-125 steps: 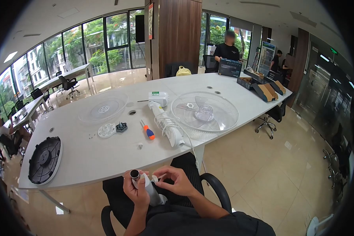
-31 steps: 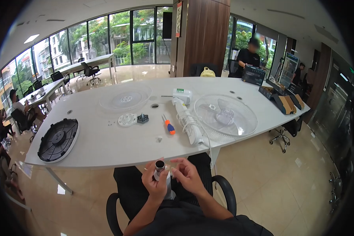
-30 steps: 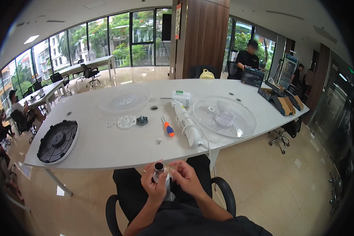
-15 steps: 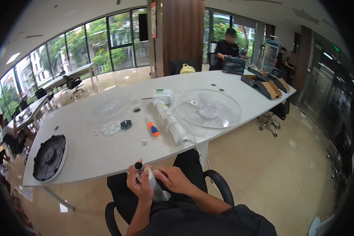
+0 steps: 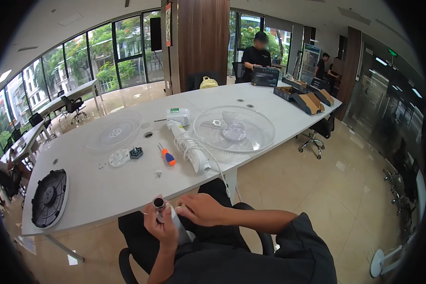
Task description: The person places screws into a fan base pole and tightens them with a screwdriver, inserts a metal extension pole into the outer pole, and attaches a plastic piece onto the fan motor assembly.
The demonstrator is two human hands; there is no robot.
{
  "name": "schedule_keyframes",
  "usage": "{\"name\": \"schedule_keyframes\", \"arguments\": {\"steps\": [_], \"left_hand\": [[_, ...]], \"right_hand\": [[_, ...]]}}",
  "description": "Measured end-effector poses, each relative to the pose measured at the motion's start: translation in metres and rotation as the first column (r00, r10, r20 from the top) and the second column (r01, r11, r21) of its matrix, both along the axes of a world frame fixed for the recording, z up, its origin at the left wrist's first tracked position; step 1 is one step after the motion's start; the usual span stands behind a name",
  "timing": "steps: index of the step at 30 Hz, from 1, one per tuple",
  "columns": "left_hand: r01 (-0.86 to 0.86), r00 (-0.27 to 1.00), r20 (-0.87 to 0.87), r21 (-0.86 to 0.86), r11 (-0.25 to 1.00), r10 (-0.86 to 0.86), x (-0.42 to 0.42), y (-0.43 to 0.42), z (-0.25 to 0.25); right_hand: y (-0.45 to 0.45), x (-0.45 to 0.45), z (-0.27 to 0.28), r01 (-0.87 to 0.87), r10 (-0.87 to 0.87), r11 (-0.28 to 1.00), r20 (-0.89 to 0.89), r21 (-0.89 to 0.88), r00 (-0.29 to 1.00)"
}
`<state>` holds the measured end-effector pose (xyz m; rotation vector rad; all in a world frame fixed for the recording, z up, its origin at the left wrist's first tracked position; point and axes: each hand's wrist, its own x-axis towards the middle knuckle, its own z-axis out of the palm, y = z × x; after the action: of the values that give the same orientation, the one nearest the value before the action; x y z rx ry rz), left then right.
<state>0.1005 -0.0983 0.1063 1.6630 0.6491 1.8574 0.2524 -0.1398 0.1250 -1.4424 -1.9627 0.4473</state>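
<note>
White table (image 5: 123,187) ahead | open-ended tube (image 5: 159,203): grasped by left hand (image 5: 161,226) | right hand (image 5: 199,209): close beside it, grip unclear

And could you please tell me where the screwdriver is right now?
In the head view, the screwdriver lies on the table, between the dark knob on its left and the fan body on its right.

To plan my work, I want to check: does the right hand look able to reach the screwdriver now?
Probably yes: the screwdriver lies uncovered on the table, ahead of the right hand, and nothing seems to block the way. That hand is busy at the white tube, though.
</note>
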Motion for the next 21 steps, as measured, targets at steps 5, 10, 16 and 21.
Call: {"name": "schedule_keyframes", "arguments": {"steps": [5, 10, 16, 21], "left_hand": [[-0.045, 0.998, -0.033, 0.032, 0.998, 0.046, -0.004, -0.006, 0.006], [-0.092, 0.996, -0.007, 0.038, 0.995, 0.093, -0.002, 0.0, 0.0], [-0.097, 0.995, -0.002, 0.006, 0.995, 0.097, -0.011, 0.007, -0.001], [-0.075, 0.996, -0.037, 0.06, 0.995, 0.078, -0.011, 0.001, 0.001]], "right_hand": [[0.04, 0.02, -0.038, -0.38, 0.183, 0.705, 0.364, 0.599, 0.913], [0.066, 0.009, -0.072, -0.292, 0.2, 0.639, 0.213, 0.711, 0.956], [0.017, -0.026, -0.016, -0.036, -0.024, 0.988, -0.378, -0.15, 0.926], [0.028, -0.017, -0.036, -0.155, 0.239, 0.901, -0.166, 0.405, 0.957]]}}
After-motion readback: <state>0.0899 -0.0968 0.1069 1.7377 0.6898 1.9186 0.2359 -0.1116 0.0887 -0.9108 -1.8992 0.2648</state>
